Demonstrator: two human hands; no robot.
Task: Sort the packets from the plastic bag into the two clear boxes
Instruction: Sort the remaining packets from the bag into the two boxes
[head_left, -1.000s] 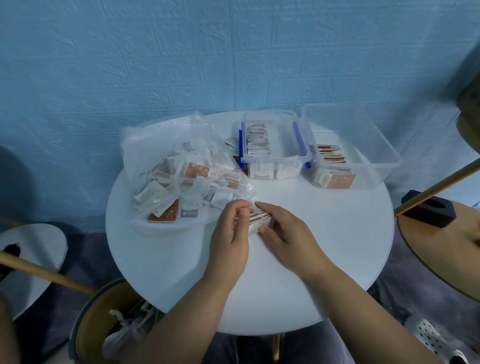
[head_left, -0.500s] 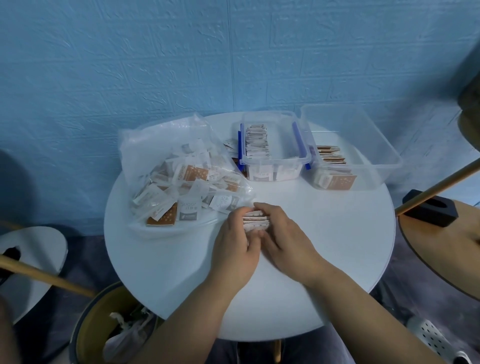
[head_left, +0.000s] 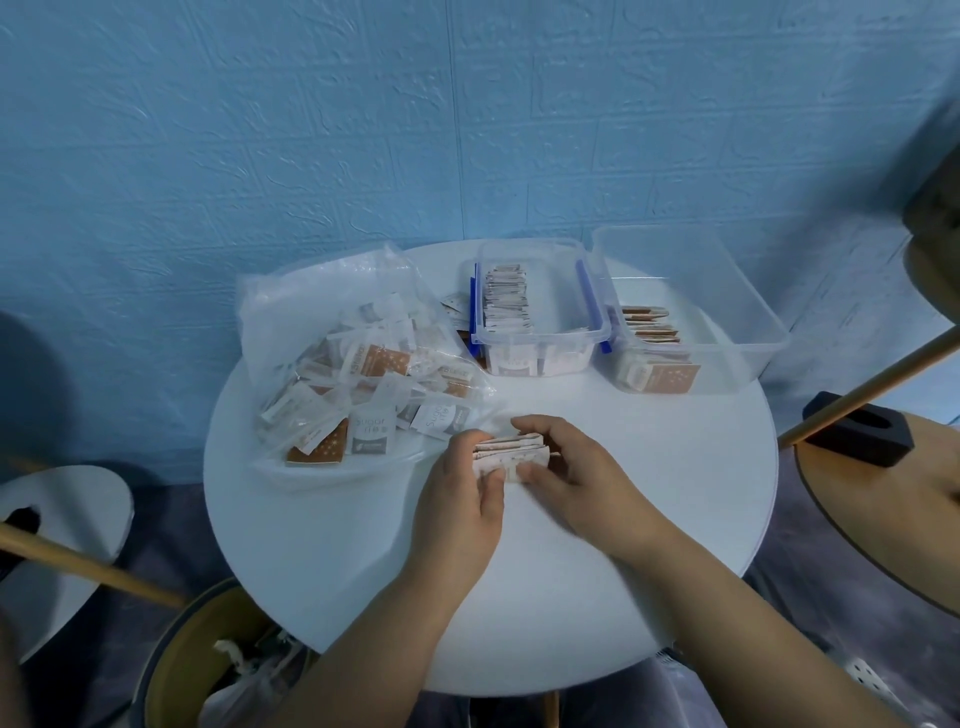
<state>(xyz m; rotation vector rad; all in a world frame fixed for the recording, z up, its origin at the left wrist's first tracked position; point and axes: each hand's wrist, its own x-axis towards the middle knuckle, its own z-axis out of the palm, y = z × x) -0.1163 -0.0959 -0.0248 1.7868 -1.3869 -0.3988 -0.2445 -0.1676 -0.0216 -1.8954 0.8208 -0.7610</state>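
Over the white table (head_left: 623, 431), left hand (head_left: 462, 501) and right hand (head_left: 579, 480) both tight around one stack of packets (head_left: 511, 450).

Both hands hold a small stack of packets (head_left: 511, 453) over the round white table (head_left: 649, 499): the left hand (head_left: 460, 499) pinches its left end, the right hand (head_left: 576, 478) curls round its right end. Beside them lies the plastic bag (head_left: 332, 301) of packets; behind stand two clear boxes, the blue-latched box (head_left: 535, 340) and the larger box (head_left: 727, 332), both partly filled.

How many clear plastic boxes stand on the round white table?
2. The box with blue latches stands at the far middle of the table; the larger box stands just right of it. None seems hidden.
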